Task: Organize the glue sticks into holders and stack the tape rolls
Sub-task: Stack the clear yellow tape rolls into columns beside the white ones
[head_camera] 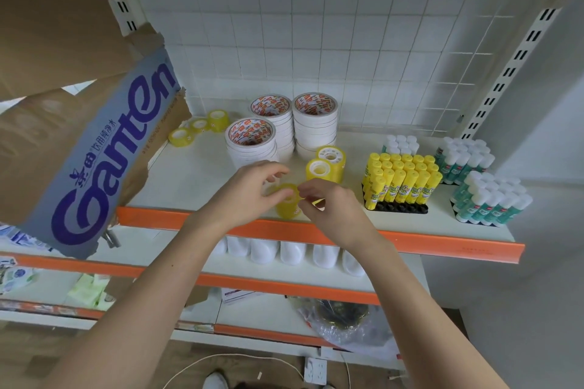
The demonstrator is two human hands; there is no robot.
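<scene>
Gripping the yellow tape stack (288, 200) near the shelf's front edge (316, 230), left hand (252, 188) and right hand (328, 205) pinch it from opposite sides. Its axis stands vertical; two finished stacks (327, 166) stand just behind-right.

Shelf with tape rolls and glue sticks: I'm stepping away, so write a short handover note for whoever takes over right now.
Left hand and right hand: both gripping a stack of small yellow clear-tape rolls at the shelf's front edge.
Two more yellow stacks stand just behind; three loose small yellow rolls lie back left.
Large white tape rolls: three stacks, done.
Yellow glue sticks and green-labelled white-capped glue sticks: upright in black holders, done.
Left: stack the three loose rolls.
</scene>
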